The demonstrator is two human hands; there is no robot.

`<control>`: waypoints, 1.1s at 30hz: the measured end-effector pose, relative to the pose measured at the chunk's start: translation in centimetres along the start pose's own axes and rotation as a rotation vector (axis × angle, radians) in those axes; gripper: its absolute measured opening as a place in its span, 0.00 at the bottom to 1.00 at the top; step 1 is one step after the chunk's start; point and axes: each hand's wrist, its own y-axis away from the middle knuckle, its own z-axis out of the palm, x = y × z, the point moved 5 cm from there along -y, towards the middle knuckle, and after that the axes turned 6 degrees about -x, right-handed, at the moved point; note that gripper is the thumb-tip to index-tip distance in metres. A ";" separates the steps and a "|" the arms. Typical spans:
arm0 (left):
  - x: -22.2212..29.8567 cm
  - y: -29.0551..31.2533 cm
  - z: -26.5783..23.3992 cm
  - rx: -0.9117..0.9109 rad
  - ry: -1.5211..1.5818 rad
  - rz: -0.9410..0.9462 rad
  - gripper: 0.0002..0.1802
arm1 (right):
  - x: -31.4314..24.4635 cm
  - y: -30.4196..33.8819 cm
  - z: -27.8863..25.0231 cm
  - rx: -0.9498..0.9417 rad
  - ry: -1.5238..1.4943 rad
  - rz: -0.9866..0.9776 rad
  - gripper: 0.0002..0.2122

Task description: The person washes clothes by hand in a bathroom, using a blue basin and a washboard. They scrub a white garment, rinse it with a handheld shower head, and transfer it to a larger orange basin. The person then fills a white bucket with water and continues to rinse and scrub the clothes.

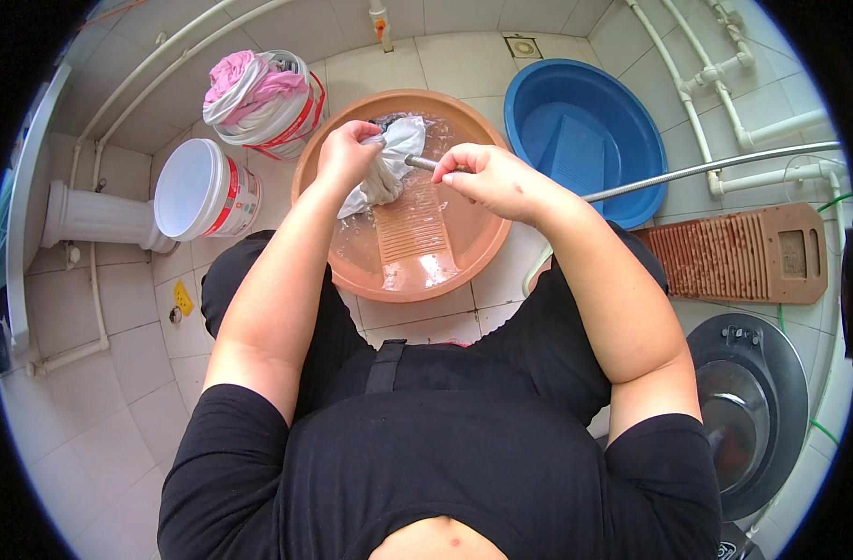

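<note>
My left hand [347, 154] is closed on a wet white cloth [404, 140], which hangs into an orange-brown basin [490, 250] in front of me. A dark patch shows near the cloth's upper edge. In my right hand [487, 179] is the metal end of a hose [421, 163], pinched between the fingers and pointing left toward the cloth. The silver hose runs off to the right behind my forearm. Water and some suds lie in the basin, around the ridged washboard slope [413, 233] moulded into its near side.
To the right are a blue basin [538, 77], a brown washboard [716, 254] and a dark round lid [783, 373]. On the left stand a white bucket [238, 196] and another bucket [300, 117] heaped with pink and white cloth [253, 89]. White pipes [702, 131] line the walls.
</note>
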 end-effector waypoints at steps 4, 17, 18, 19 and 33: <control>0.7 0.0 -0.1 -0.014 0.315 0.112 0.16 | -0.4 0.2 0.0 -0.003 0.008 -0.040 0.08; 4.7 1.4 -2.4 -0.149 0.918 0.283 0.22 | -0.2 0.7 -1.1 0.022 -0.089 -0.122 0.07; 4.7 1.3 -2.6 -0.165 0.920 0.297 0.24 | -0.3 0.8 -1.1 0.013 -0.098 -0.116 0.07; 4.8 1.3 -2.8 -0.168 0.933 0.296 0.24 | -0.4 0.9 -1.1 0.004 -0.107 -0.109 0.07; 8.4 4.3 0.2 -0.538 1.007 0.283 0.35 | 0.9 0.0 -1.4 0.152 0.115 -0.031 0.14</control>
